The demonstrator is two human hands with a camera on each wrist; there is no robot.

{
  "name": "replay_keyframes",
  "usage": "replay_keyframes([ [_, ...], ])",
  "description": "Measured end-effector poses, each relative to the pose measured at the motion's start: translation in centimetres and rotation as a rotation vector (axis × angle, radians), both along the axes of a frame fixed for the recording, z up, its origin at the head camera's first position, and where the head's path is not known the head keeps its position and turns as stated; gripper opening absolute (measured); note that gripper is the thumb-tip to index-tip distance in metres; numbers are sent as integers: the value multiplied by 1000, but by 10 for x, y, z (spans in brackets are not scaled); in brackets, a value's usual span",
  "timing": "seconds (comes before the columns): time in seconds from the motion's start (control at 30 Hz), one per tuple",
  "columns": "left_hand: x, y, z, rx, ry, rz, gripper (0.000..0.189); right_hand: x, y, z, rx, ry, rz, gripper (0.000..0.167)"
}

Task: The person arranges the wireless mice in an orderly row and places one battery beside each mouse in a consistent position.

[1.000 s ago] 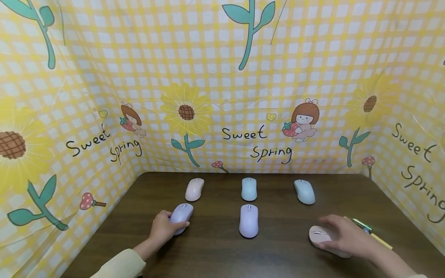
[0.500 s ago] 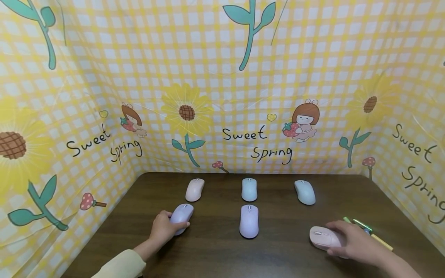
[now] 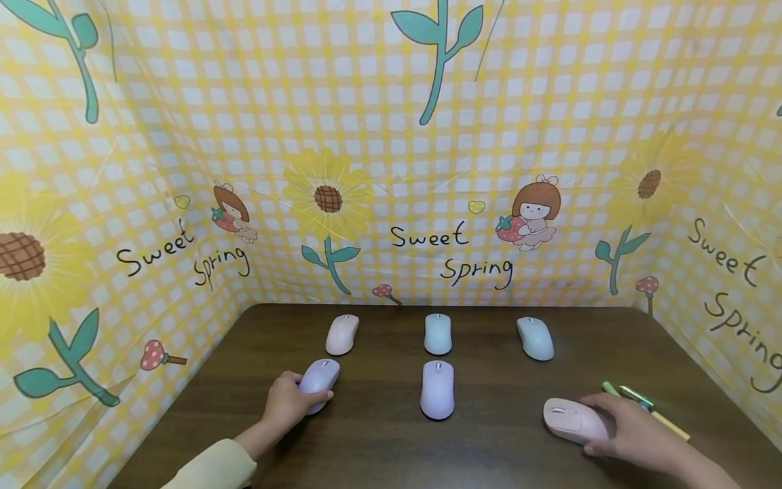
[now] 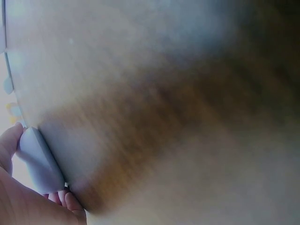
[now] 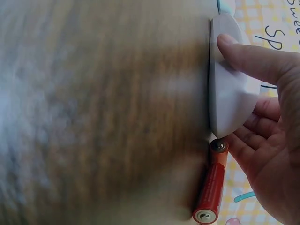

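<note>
In the head view my left hand [image 3: 286, 407] grips a lilac computer mouse [image 3: 320, 380] at the table's left, thumb along its near right side and fingers at its left. The left wrist view shows this mouse [image 4: 40, 159] between thumb and fingers. On the right, my right hand [image 3: 638, 435] lies loosely around the rear of a pale pink mouse [image 3: 574, 420]. Its thumb [image 5: 248, 58] lies along the mouse's side in the right wrist view, with the other fingers behind it. A red battery [image 5: 211, 187] lies close to that mouse's end.
Behind stand a pink mouse [image 3: 343, 334], a light blue mouse [image 3: 438, 333] and another blue mouse [image 3: 535, 338]. A second lilac mouse [image 3: 437, 389] is mid-table. Slim green and yellow cylinders [image 3: 670, 426] lie beyond my right hand. Checked cloth [image 3: 427, 176] walls the dark table [image 3: 391, 448].
My right hand has slid back to the right along the pink mouse, uncovering more of its top and a light green cylinder. The mouse and my left hand have stayed in place.
</note>
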State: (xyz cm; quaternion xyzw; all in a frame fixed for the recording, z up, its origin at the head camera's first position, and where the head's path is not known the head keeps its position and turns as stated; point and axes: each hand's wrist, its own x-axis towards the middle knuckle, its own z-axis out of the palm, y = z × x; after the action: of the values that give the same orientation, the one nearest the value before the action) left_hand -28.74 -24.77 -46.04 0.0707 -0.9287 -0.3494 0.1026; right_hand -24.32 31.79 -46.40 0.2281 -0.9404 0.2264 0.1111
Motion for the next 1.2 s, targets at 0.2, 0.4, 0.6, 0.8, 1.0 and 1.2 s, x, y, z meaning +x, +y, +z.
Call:
replay_keyframes([
  [0.2,0,-1,-2,5,1,4,66,1,0,2,-8,-27,-3,63],
  [0.4,1,0,-2,5,5,12,66,3,-2,3,-25,-48,-15,61],
  [0.6,2,0,-1,13,-6,17,67,3,-9,6,-67,-95,-95,59],
  [0.8,1,0,0,9,1,10,67,0,-18,12,-89,-70,-187,58],
  [1.0,0,0,-1,-5,9,3,66,-4,-29,21,-74,-90,-293,63],
  [1.2,0,0,-1,0,16,-1,66,-6,-37,28,-80,-164,-395,71],
])
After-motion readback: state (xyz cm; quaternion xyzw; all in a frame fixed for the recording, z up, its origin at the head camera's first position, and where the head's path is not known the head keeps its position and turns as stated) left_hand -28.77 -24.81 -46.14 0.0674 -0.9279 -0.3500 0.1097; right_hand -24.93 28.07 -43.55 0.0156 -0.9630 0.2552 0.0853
